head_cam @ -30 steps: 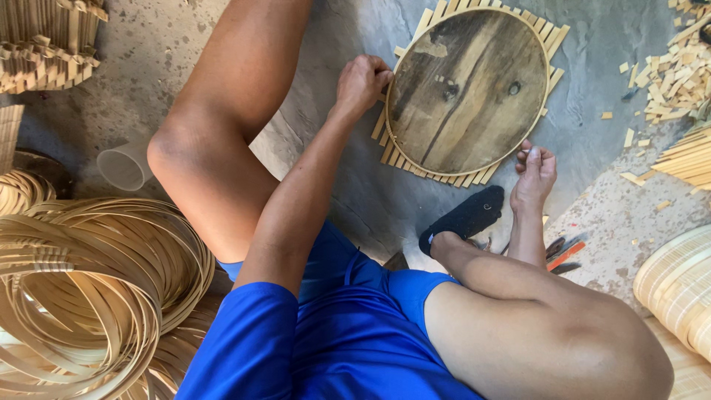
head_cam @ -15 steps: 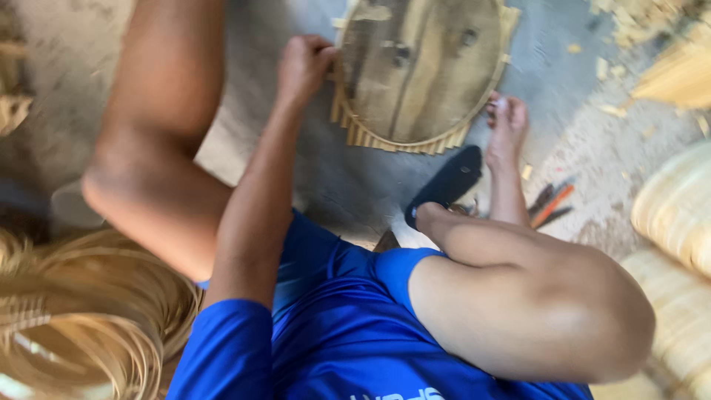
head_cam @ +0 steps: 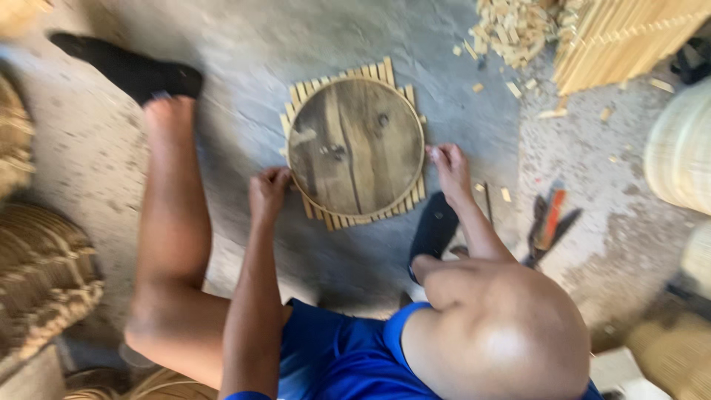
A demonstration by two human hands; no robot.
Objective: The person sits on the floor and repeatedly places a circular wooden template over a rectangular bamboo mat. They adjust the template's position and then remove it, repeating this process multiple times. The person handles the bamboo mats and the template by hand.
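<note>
Nearest the camera, bent bare knees and blue shorts (head_cam: 333, 355) frame the work; since a second ago the view has swung so the round wooden disc (head_cam: 355, 146) now lies straight ahead on the grey concrete floor (head_cam: 244, 59), and both hands have closed in on its opposite edges, which suggests the piece is being steadied. The left hand (head_cam: 268, 194) curls its fingers against the disc's lower left rim; the right hand (head_cam: 450, 169) presses its fingers together on the right rim. The dark, grainy disc sits on a flat mat of pale bamboo slats (head_cam: 348, 216). Beyond lie offcut chips (head_cam: 515, 26) and stacked slats (head_cam: 622, 37)
</note>
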